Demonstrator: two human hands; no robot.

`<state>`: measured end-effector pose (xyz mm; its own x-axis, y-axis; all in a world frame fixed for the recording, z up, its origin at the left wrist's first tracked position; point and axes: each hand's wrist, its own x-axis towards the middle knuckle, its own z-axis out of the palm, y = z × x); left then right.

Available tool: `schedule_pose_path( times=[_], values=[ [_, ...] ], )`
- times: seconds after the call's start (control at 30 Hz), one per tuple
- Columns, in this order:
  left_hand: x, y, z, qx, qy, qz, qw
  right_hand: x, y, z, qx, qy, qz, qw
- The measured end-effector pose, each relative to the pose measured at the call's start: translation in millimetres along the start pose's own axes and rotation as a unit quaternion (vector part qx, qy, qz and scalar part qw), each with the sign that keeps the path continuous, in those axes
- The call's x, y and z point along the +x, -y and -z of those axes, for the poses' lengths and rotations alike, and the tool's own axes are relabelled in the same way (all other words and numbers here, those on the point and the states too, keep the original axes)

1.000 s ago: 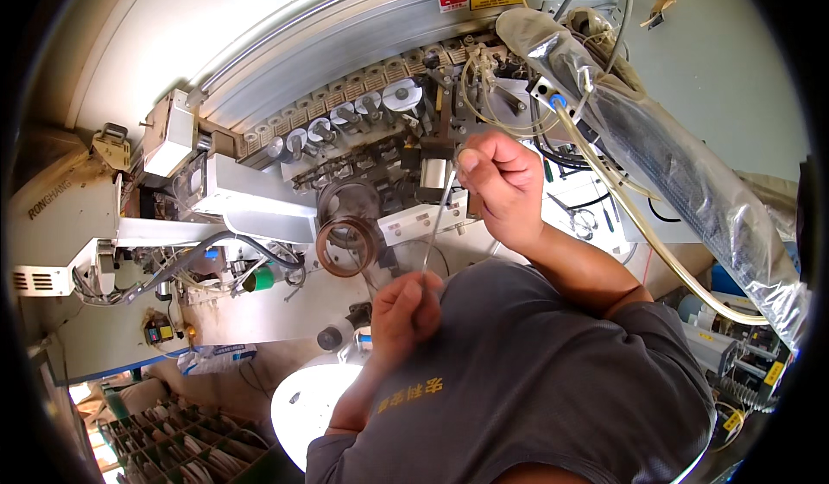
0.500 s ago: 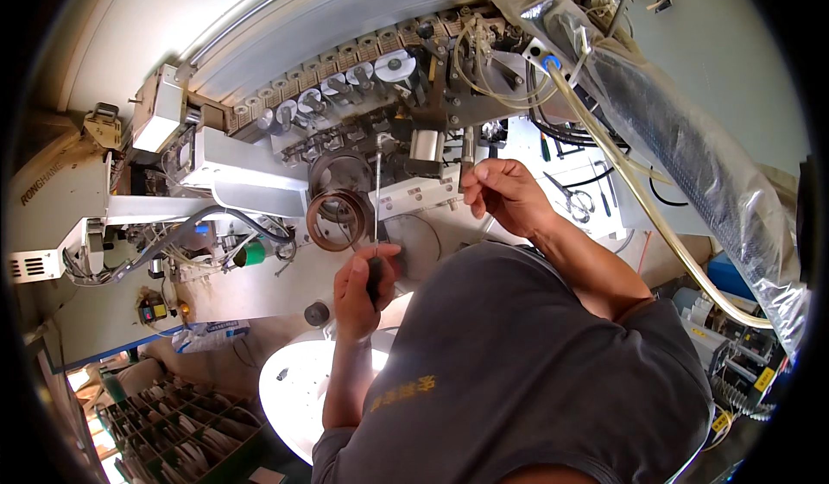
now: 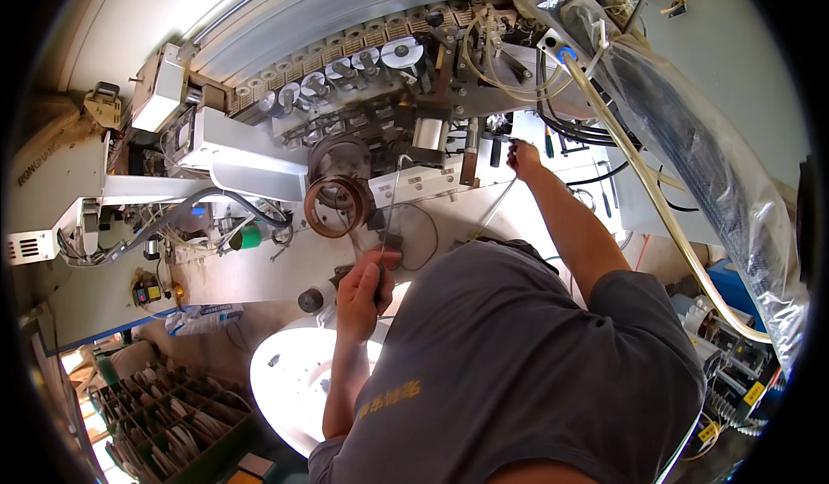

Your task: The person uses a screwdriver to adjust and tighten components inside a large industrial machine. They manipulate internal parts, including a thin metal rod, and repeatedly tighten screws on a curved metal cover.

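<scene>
A worker in a soft grey shirt (image 3: pixel 527 337) leans in at a metal machine, left forearm raised and bent, right arm stretched long, forward and outward. The left hand (image 3: pixel 359 292) has its fingers curled closed around a slim tool (image 3: pixel 391 212), thumb lying along the dark handle, and the thin, bright metal shaft rises from the fist to a bent tip ahead of it. The right hand (image 3: pixel 523 159), well apart from that grip and farther forward, is bunched with fingers drawn in beside a dark upright handle (image 3: pixel 496 152); from here I cannot tell whether anything sits between them. Just ahead and left of the left grip stands a smooth, brown, hollow ring (image 3: pixel 311 212); beyond it, round silver discs (image 3: pixel 402 50) line the machine's grimy metalwork. Between the two hands and forward hangs a flat-ended metal bar (image 3: pixel 471 151), and right of the right hand a hose runs beside a sleeve of crinkled clear plastic (image 3: pixel 691 130). Half a second ago the right fingers were at that bar; they have since left it and moved outward, the arm straightening, while the left fist has kept the tool.
</scene>
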<state>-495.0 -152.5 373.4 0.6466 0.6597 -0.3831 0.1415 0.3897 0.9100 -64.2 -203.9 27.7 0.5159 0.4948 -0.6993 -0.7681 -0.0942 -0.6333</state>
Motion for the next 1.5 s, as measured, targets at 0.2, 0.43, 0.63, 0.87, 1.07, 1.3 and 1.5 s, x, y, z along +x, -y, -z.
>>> schedule_pose_path(
  times=[0.2,0.43,0.63,0.87,1.07,1.3,1.5],
  values=[
    [-3.1,6.8,2.4,0.002,0.005,-0.006,1.000,4.4,-1.7,6.3,-0.087,-0.021,0.040,0.995],
    [2.8,0.1,-5.3,0.101,-0.065,-0.081,0.989,-214.6,53.8,-98.4,-0.216,0.246,0.117,0.937],
    [20.3,-28.8,-24.0,0.288,-0.054,-0.232,0.928,-332.3,113.8,-150.0,-0.186,0.374,0.283,0.863],
    [20.8,-38.9,-31.2,0.332,-0.042,-0.307,0.891,-354.5,127.4,-149.7,-0.127,0.377,0.266,0.878],
    [12.4,-38.0,-26.6,0.251,0.038,-0.192,0.948,-361.2,126.6,-149.7,-0.062,0.412,0.247,0.875],
    [14.8,-33.0,-29.9,0.295,0.008,-0.294,0.909,-370.0,122.4,-159.4,0.049,0.444,0.139,0.884],
    [14.2,-39.7,-34.6,0.317,-0.001,-0.310,0.896,-363.6,113.5,-167.4,0.125,0.468,0.168,0.859]
  ],
)
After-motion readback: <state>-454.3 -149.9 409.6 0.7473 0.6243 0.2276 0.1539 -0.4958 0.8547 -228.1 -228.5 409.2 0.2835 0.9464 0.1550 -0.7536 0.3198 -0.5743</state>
